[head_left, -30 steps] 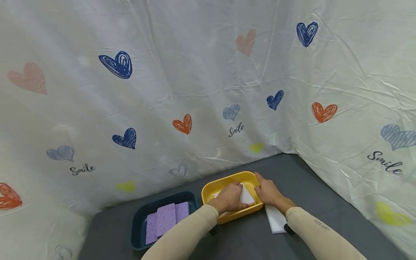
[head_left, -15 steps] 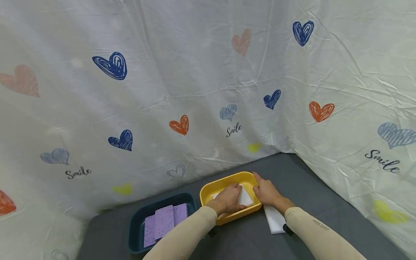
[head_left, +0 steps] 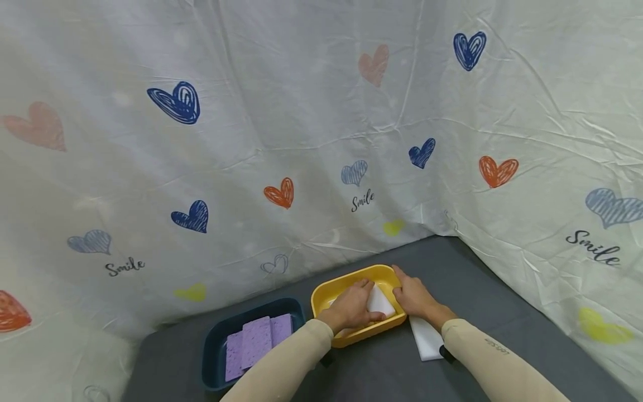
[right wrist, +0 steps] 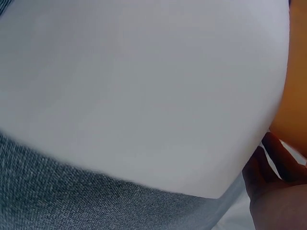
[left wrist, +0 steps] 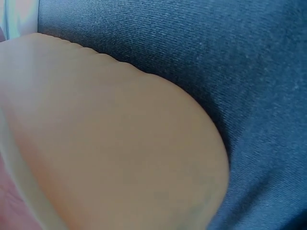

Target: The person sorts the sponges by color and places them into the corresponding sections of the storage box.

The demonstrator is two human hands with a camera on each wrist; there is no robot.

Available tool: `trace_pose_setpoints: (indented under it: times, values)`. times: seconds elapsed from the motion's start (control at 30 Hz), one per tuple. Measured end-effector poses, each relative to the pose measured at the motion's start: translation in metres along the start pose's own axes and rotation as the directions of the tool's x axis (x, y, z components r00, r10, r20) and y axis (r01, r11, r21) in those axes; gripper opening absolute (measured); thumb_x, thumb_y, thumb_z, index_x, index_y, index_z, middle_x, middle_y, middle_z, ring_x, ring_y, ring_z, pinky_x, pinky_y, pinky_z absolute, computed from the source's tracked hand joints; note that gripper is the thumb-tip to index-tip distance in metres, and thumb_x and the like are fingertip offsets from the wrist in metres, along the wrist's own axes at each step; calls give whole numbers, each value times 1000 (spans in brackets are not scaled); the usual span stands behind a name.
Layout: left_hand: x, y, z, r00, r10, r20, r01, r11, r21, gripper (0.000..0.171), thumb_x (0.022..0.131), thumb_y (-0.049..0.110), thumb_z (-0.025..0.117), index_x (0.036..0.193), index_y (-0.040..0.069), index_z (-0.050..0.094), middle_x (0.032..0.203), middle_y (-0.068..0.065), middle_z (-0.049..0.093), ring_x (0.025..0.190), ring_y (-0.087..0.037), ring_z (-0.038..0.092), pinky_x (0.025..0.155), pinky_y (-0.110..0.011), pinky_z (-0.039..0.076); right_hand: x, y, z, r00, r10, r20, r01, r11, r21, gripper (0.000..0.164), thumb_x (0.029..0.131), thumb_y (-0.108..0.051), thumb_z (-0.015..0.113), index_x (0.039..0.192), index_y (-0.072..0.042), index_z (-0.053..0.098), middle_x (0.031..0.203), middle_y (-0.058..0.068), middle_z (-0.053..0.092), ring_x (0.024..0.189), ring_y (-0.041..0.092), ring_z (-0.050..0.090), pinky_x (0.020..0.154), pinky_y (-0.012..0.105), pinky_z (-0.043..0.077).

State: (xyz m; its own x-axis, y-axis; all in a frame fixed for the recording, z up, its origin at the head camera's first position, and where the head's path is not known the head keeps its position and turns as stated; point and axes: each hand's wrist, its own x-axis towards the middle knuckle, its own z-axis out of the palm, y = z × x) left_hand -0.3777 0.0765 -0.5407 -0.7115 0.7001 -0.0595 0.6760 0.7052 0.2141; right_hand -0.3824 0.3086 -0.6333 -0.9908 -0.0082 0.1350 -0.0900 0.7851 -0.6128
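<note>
My left hand (head_left: 353,307) reaches down into the yellow tray (head_left: 321,290), its thumb and fingers spread around a white rectangular sponge (head_left: 380,303). Part of that sponge lies hidden under the palm. My right hand (head_left: 416,295) grips the tray's right end, thumb at the rim. In the right wrist view, fingertips (right wrist: 271,163) of the right hand show against the outside of the orange-looking tray wall (right wrist: 295,86). Another white sponge (head_left: 427,339) lies on the table under the right wrist, filling much of the right wrist view. The left wrist view is mostly the tray's outer wall (left wrist: 120,134).
Left of the yellow tray stands a dark blue tray (head_left: 210,357) holding several purple speckled sponges (head_left: 257,340). Both trays sit on a dark grey table (head_left: 372,374). A pale curtain (head_left: 301,123) printed with hearts hangs behind and to the right.
The left hand has shifted slightly, with its thumb farther over the white sponge. The right hand keeps its place on the tray. The head view has drifted a little.
</note>
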Motion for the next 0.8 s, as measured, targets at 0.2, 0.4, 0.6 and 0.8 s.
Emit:
trace_pose_setpoints:
  times: [0.2,0.4,0.6,0.8]
  values:
    - [-8,-3,-3,1000,2,-25,-2,1000,-24,96,96,59,79,163,-1,46,167,-17,51,153,-32,53,126,-45,44,0,0,1,1000,3,-2,-3,1000,-24,69,103,-18,53,169,-2,37,133,23,75,97,25,72,97,56,60]
    - [-16,-7,-3,998,14,-58,-16,999,-35,91,98,60,77,162,0,49,164,-16,55,146,-30,60,121,-42,50,-1,-1,1,1000,11,6,-11,1000,-28,69,104,-19,53,169,-3,36,138,24,73,99,26,72,96,54,60]
    - [-23,-7,-2,993,49,-103,-58,995,-80,84,98,57,78,156,2,54,149,-11,67,121,-21,69,109,-35,58,2,3,3,999,24,22,-24,1000,-19,70,105,-20,53,170,-3,34,139,24,72,90,23,67,91,49,58]
    - [-28,-5,0,990,61,-128,-70,995,-66,83,99,58,75,158,4,53,154,-11,65,132,-23,68,116,-37,54,3,5,3,999,12,29,-11,1000,-28,70,105,-21,52,170,-2,34,143,25,70,103,26,71,100,55,59]
